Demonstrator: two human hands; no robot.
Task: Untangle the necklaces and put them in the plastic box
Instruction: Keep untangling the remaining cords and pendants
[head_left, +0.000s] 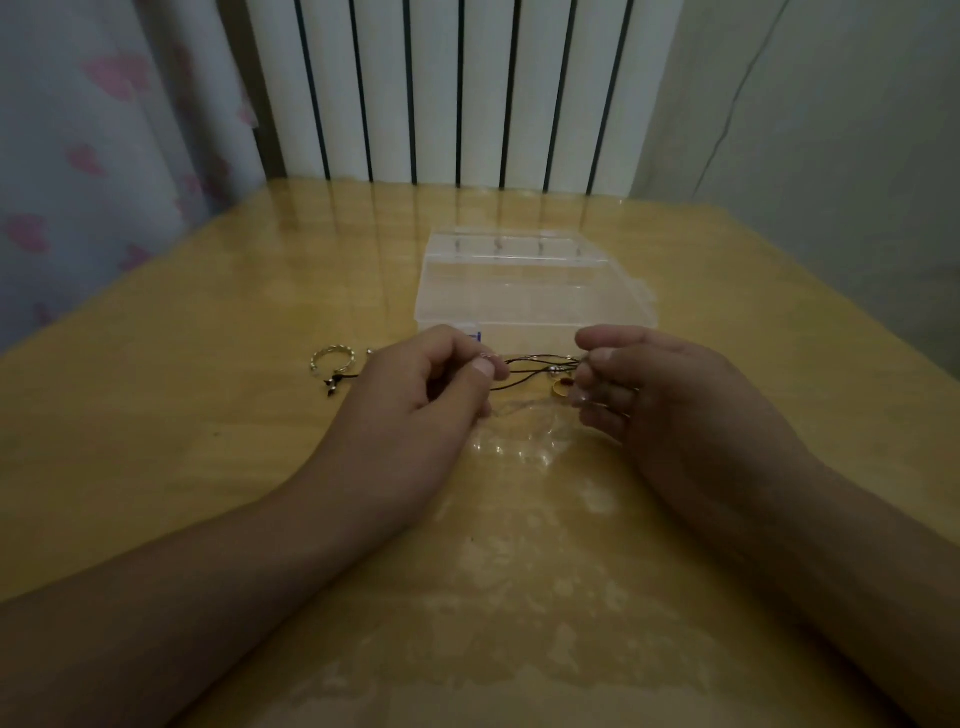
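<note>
Thin dark necklace cords (535, 370) with small beads and a gold pendant (560, 388) stretch between my two hands just above the table. My left hand (426, 384) pinches the cords' left end between thumb and fingers. On the other side, my right hand (644, 395) pinches their right end near the pendant. A clear plastic box (530, 291) stands open right behind my hands, its inside looking bare. A silver twisted ring-shaped piece (332, 359) with a dark cord lies on the table left of my left hand.
The wooden table (208, 415) has a glossy transparent cover with glare patches near me. A white radiator (457, 88) stands behind the far edge, a curtain with pink shapes (88, 156) at the left, and a wall at the right.
</note>
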